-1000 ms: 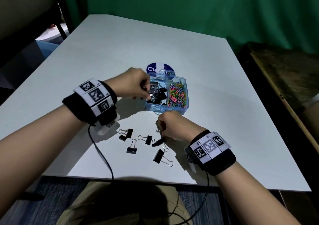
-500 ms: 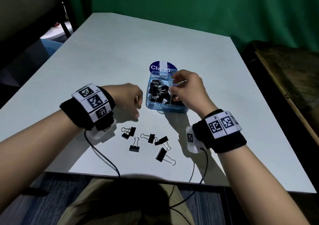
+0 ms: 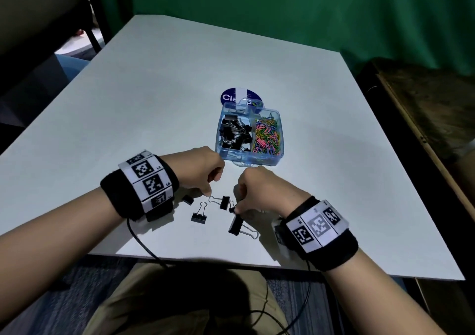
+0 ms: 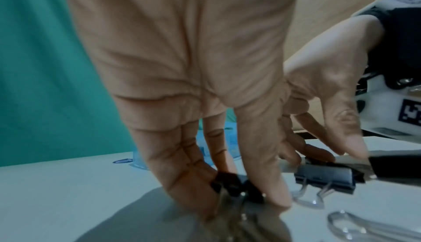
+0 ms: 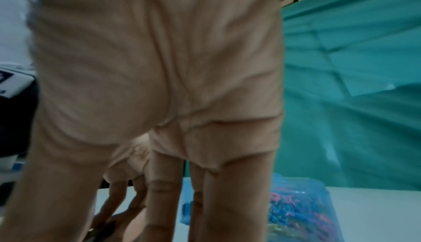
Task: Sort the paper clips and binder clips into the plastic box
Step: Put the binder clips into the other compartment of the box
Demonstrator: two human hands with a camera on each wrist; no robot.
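The plastic box (image 3: 249, 134) sits on the white table (image 3: 154, 108) just beyond both hands, lid off. Its compartment on the left-hand side holds black binder clips (image 3: 235, 133); the one on the right-hand side holds coloured paper clips (image 3: 267, 137). A round blue label (image 3: 232, 97) lies against the box's far edge.

Loose binder clips lie on the table between the hands and the near edge. The left hand (image 3: 203, 167) is lowered with thumb and fingers curled down; the left wrist view shows them pinching a small black binder clip (image 4: 237, 185) against the table. Just beside its fingertips lies another clip (image 3: 224, 202), wire handles pointing toward that hand. A third clip (image 3: 199, 216) lies below the left hand, and a fourth (image 3: 188, 199) peeks out beside the left wristband.

The right hand (image 3: 262, 190) is also lowered, its fingertips closing on a small clip (image 3: 232, 209) at the table; the grasp itself is blurred, so I cannot tell whether it holds it. A larger clip (image 3: 236, 224) lies just under that hand's thumb side.
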